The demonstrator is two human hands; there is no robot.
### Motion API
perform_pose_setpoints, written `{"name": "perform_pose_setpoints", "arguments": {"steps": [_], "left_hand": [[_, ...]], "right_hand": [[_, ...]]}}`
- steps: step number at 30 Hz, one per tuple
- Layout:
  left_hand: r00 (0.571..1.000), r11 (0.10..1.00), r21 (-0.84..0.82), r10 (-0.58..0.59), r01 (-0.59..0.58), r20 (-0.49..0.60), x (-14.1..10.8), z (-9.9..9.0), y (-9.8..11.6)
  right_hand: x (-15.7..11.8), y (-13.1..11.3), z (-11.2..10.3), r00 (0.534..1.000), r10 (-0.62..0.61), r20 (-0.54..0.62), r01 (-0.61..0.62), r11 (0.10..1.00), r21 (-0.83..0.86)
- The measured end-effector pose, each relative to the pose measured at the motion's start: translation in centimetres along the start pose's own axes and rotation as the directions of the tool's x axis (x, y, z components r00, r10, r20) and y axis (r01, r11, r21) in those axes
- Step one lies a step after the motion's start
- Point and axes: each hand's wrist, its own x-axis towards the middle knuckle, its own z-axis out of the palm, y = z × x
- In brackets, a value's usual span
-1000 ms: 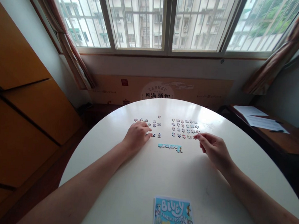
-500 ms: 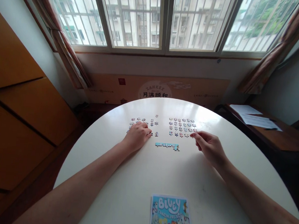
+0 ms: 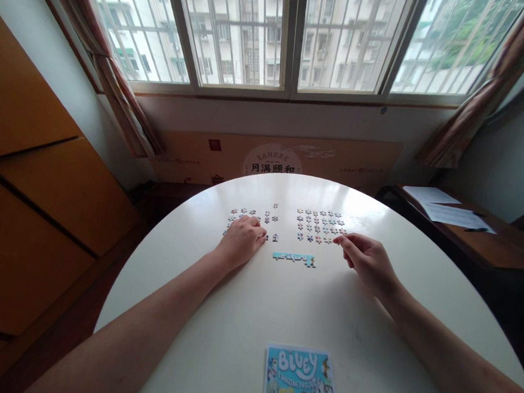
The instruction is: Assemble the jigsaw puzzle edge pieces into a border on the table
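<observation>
My left hand (image 3: 242, 242) rests over the left group of loose jigsaw puzzle pieces (image 3: 243, 211), its fingers curled down and hiding part of that group. Whatever lies under its fingertips is hidden. My right hand (image 3: 367, 259) is at the lower right corner of another group of puzzle pieces (image 3: 318, 221), laid out in rows. Its thumb and forefinger are pinched together; anything between them is too small to make out. Between the hands, nearer to me, lies a joined strip of light blue puzzle pieces (image 3: 292, 257), with a short part hanging down at its right end.
All this lies on a round white table (image 3: 253, 315). A Bluey picture card (image 3: 301, 382) is at the near edge of the view. Right of the table, a brown side table (image 3: 461, 237) bears papers (image 3: 453, 215) and pens. A window is beyond.
The whole view has shifted down slightly. Both hands keep their places relative to the puzzle pieces, with no visible change in their grip.
</observation>
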Motion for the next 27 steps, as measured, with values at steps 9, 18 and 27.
{"name": "perform_pose_setpoints", "arguments": {"steps": [9,18,27], "left_hand": [[1.000,1.000,-0.016,0.004,-0.005,-0.020,-0.10,0.19,-0.22],[0.962,0.999,-0.042,0.012,-0.025,-0.272,-0.09,-0.37,-0.80],[0.979,0.999,-0.031,0.028,-0.035,-0.204,-0.19,-0.02,-0.52]], "right_hand": [[0.05,0.35,-0.08,1.000,0.007,0.003,-0.008,1.000,0.008],[0.01,0.45,-0.29,1.000,-0.006,0.030,0.006,1.000,-0.011],[0.16,0.37,-0.18,1.000,-0.011,0.021,0.011,1.000,-0.017]]}}
